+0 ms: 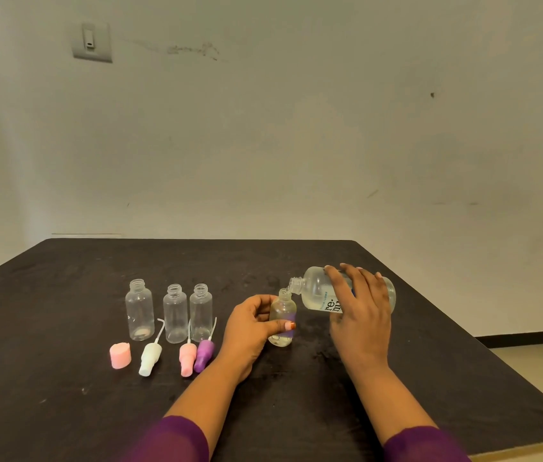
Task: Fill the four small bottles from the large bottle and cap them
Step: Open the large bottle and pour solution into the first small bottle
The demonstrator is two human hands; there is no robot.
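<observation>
Dark table (63, 411), frame centre-right: left hand (250, 328) grips small bottle (282, 320), right hand (360, 315) wraps tilted large bottle (317, 291) mouth-to-mouth; overtilt or misalignment likely spills.

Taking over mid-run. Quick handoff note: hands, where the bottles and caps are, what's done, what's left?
Left hand grips one small bottle, upright on the table.
Right hand holds the large bottle tipped, its open neck at that bottle's mouth. The fill level is hard to read.
Uncapped and empty, in a row to the left: left empty bottle, middle empty bottle, right empty bottle.
In front of them: pink cap, white spray cap, pink spray cap, purple spray cap.
Done: nothing capped.
Left: finish this fill, fill the other three, cap all four.
</observation>
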